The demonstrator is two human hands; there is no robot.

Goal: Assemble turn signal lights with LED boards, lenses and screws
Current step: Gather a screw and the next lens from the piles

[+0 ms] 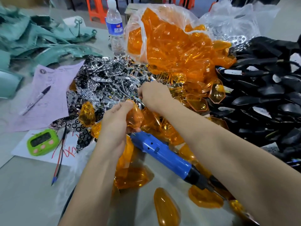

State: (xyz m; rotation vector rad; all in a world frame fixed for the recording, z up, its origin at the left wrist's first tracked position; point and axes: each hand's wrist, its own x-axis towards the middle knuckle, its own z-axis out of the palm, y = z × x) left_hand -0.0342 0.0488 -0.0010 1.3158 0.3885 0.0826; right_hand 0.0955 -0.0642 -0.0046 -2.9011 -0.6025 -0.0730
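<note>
My left hand (118,121) grips an orange lens (135,118) at the middle of the table. Just above it, my right hand (153,95) pinches a small chrome reflector piece (140,101) at the edge of the chrome reflector pile (104,82); its fingertips hide most of the piece. Loose orange lenses (166,207) lie around both arms. A clear bag of orange lenses (171,46) stands behind. Black housings (263,98) are heaped on the right. A blue electric screwdriver (164,154) lies between my forearms.
A water bottle (114,25) stands at the back centre. A green timer (42,142), pens (58,162) and a marker (35,100) lie on papers at the left. Teal plastic panels (32,39) fill the far left. Orange stools (96,8) stand behind the table.
</note>
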